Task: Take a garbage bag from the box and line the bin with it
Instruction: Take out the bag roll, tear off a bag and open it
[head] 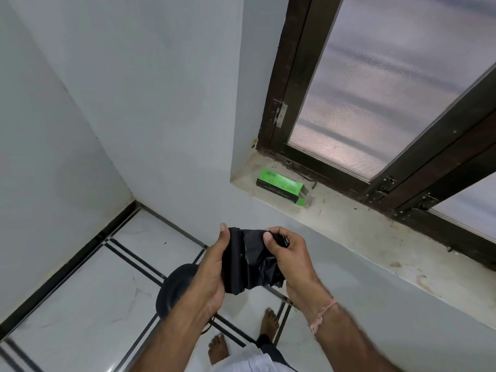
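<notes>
Both hands, left hand (212, 267) and right hand (291, 257), clamp the crumpled thin black plastic garbage bag (248, 260); probably light, slippery; pinch its edge to open.

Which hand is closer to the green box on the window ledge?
The right hand. It holds the bag just below the box; the left hand grips the bag's other side, farther left.

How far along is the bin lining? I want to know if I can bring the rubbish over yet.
Not yet. Done: a bag is out of the green box, which lies on the window sill. In hand: the left hand and right hand both hold the bag, still crumpled and unopened. Left: open it and fit it into the dark bin on the floor below, which shows no liner.
</notes>
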Action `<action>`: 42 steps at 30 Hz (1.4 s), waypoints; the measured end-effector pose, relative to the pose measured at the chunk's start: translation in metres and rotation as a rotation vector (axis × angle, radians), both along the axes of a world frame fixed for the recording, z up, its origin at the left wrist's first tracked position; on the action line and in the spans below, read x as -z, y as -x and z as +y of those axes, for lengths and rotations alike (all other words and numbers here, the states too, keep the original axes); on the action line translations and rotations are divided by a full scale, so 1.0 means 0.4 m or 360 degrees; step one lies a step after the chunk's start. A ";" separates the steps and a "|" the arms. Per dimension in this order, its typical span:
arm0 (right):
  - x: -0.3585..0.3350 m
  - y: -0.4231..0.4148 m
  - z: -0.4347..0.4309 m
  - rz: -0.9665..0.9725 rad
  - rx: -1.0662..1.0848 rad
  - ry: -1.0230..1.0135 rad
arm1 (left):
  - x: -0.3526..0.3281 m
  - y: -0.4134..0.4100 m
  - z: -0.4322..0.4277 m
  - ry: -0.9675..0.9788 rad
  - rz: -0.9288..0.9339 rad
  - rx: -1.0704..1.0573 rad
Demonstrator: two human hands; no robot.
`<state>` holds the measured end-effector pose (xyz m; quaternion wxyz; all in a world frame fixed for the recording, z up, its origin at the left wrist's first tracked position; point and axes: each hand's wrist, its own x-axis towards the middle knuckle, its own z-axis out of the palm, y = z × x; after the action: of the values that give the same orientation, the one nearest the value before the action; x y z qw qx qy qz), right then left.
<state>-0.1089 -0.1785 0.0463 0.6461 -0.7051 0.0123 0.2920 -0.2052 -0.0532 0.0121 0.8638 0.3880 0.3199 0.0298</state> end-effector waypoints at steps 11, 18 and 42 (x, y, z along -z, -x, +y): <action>-0.002 0.006 0.003 -0.0048 -0.0058 0.0050 | -0.012 0.002 -0.008 -0.0009 0.0052 -0.0052; -0.018 0.009 -0.015 -0.0016 -0.0349 -0.0057 | -0.025 0.011 -0.012 -0.0036 0.0058 -0.0043; 0.006 0.053 0.014 0.0310 0.0176 -0.0452 | -0.019 -0.020 -0.058 0.0430 0.0046 -0.0360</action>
<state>-0.1299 -0.1731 0.0438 0.7500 -0.5734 0.0722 0.3217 -0.1974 -0.0764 0.0198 0.8946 0.2303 0.3750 0.0780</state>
